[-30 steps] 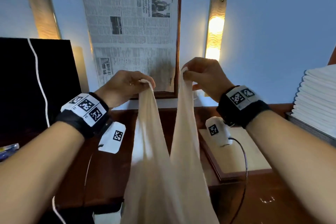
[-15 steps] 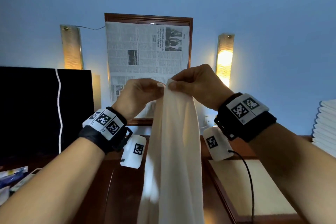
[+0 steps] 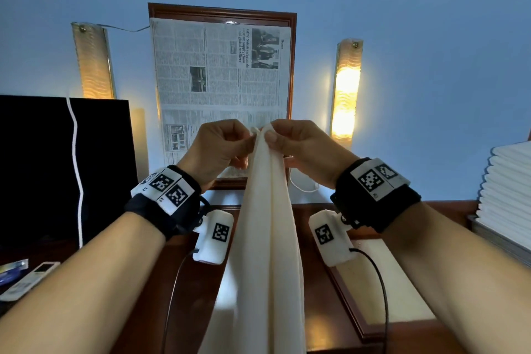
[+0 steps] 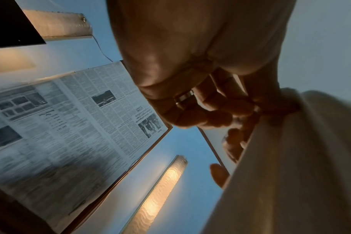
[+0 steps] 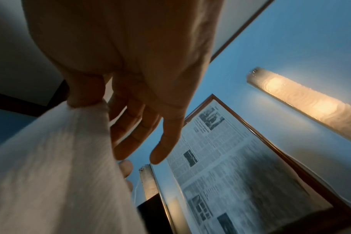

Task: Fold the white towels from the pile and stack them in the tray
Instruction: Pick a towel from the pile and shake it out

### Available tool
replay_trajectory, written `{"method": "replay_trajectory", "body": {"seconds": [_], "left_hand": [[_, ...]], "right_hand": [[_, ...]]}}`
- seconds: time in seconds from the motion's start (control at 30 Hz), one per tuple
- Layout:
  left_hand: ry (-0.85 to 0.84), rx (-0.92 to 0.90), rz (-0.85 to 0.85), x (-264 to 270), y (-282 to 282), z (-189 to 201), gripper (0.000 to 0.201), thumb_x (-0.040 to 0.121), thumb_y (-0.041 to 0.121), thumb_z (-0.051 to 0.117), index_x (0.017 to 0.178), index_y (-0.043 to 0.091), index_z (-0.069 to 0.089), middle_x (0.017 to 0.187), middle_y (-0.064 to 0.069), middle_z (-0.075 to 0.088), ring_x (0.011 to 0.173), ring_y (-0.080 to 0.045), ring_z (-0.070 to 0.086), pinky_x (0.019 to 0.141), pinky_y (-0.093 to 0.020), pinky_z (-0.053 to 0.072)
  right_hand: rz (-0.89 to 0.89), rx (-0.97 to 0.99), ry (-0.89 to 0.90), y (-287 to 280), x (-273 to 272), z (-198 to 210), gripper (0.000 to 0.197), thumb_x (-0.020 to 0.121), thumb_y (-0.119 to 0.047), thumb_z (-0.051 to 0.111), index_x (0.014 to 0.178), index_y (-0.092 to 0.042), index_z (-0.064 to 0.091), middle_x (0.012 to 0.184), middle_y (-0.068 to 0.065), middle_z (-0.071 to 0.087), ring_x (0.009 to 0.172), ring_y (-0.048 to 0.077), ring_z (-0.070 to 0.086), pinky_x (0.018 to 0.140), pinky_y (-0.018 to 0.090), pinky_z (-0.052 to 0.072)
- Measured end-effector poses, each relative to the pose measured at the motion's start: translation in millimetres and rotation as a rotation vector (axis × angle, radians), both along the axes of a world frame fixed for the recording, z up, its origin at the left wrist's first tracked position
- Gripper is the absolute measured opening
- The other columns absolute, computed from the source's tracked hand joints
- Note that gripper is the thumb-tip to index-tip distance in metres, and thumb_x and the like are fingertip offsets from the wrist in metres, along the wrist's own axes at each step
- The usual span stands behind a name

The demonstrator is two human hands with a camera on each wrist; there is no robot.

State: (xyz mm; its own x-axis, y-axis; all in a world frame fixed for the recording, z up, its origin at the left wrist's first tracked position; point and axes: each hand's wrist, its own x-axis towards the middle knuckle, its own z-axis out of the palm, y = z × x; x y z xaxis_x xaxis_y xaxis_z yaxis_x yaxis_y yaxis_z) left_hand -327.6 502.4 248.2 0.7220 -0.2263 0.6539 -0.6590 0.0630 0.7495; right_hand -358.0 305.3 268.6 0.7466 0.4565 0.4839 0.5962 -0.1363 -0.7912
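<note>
White towel [image 3: 265,238]: hangs doubled above wooden desk [image 3: 313,290], top corners pinched together by left hand [image 3: 218,146] and right hand [image 3: 298,144]. Folded towel stack [image 3: 508,192]: far right, in a tray barely visible. Framed newspaper [image 3: 221,80]: headline partly legible, "supply chain".

Left hand [image 3: 219,149], right hand [image 3: 298,146] brought together; towel [image 3: 265,238] halves now closed

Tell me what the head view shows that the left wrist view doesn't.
Only the head view shows the stack of folded towels, the black screen and both wristbands. Only the left wrist view shows a ring on the left hand. Both show the white towel pinched at its top by the left hand and the right hand, the framed newspaper and the wall lamps.
</note>
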Motion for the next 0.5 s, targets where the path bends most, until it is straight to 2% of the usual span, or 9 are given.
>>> {"method": "replay_trajectory", "body": {"seconds": [0.03,0.1,0.13,0.23,0.3,0.37,0.43,0.47,0.5], "left_hand": [[0.029,0.024,0.0,-2,0,-5,0.042,0.058,0.056,0.09,0.066,0.02,0.069,0.07,-0.011,0.065,0.063,-0.027,0.058,0.057,-0.035,0.054],[0.096,0.035,-0.011,-6,-3,-15,0.028,0.064,0.048,0.083,0.065,0.022,0.072,0.07,-0.007,0.068,0.069,-0.031,0.061,0.067,-0.046,0.057],[0.132,0.038,-0.025,-8,-3,-22,0.023,0.067,0.044,0.08,0.065,0.023,0.074,0.071,-0.006,0.07,0.07,-0.031,0.064,0.07,-0.047,0.058],[0.278,0.005,-0.087,-15,-10,-44,0.02,0.087,0.034,0.068,0.077,0.018,0.076,0.079,-0.006,0.072,0.07,-0.022,0.067,0.062,-0.033,0.058],[0.396,-0.064,-0.125,-19,-14,-58,0.025,0.098,0.028,0.056,0.091,0.011,0.074,0.085,-0.008,0.072,0.072,-0.023,0.068,0.061,-0.032,0.058],[0.46,-0.118,-0.153,-22,-14,-67,0.03,0.094,0.035,0.06,0.098,0.009,0.074,0.093,-0.012,0.074,0.078,-0.024,0.071,0.064,-0.034,0.06],[0.377,-0.045,-0.116,-19,-12,-74,0.024,0.087,0.034,0.072,0.092,0.011,0.077,0.092,-0.013,0.075,0.08,-0.022,0.071,0.069,-0.034,0.06],[0.29,0.051,-0.055,-16,-10,-77,0.018,0.086,0.03,0.072,0.084,0.013,0.078,0.085,-0.009,0.074,0.075,-0.018,0.069,0.068,-0.032,0.057],[0.201,0.154,0.011,-15,-9,-80,0.018,0.088,0.028,0.071,0.075,0.018,0.076,0.073,0.001,0.07,0.067,-0.01,0.062,0.062,-0.026,0.052]], "right_hand": [[0.013,0.025,0.039,1,0,-5,0.024,0.095,-0.027,0.057,0.106,-0.006,0.062,0.095,0.003,0.064,0.09,0.015,0.065,0.08,0.032,0.056],[0.026,0.075,0.106,3,4,-18,0.029,0.088,-0.033,0.061,0.102,-0.007,0.058,0.094,0.003,0.061,0.09,0.018,0.063,0.082,0.036,0.056],[0.019,0.088,0.12,3,6,-24,0.03,0.088,-0.033,0.063,0.101,-0.006,0.057,0.094,0.005,0.06,0.09,0.02,0.062,0.082,0.038,0.055],[-0.053,0.07,0.063,6,11,-39,0.014,0.094,-0.024,0.064,0.089,-0.013,0.057,0.088,0.006,0.058,0.084,0.024,0.056,0.074,0.041,0.05],[-0.118,0.002,-0.024,6,11,-45,0.014,0.096,-0.019,0.062,0.085,-0.013,0.056,0.083,0.003,0.056,0.079,0.018,0.053,0.071,0.034,0.047],[-0.187,-0.087,-0.108,5,11,-48,0.017,0.096,-0.018,0.062,0.087,-0.005,0.055,0.079,0.0,0.054,0.074,0.011,0.051,0.067,0.025,0.045],[-0.199,-0.146,-0.143,3,13,-52,0.022,0.094,-0.021,0.064,0.088,-0.001,0.055,0.08,0.003,0.053,0.075,0.014,0.05,0.069,0.031,0.045],[-0.209,-0.179,-0.156,3,13,-55,0.022,0.092,-0.022,0.065,0.088,-0.003,0.056,0.082,0.005,0.053,0.076,0.016,0.05,0.07,0.035,0.046],[-0.236,-0.21,-0.171,2,14,-59,0.02,0.092,-0.022,0.065,0.088,-0.004,0.057,0.083,0.006,0.055,0.076,0.016,0.051,0.072,0.035,0.047]]}}
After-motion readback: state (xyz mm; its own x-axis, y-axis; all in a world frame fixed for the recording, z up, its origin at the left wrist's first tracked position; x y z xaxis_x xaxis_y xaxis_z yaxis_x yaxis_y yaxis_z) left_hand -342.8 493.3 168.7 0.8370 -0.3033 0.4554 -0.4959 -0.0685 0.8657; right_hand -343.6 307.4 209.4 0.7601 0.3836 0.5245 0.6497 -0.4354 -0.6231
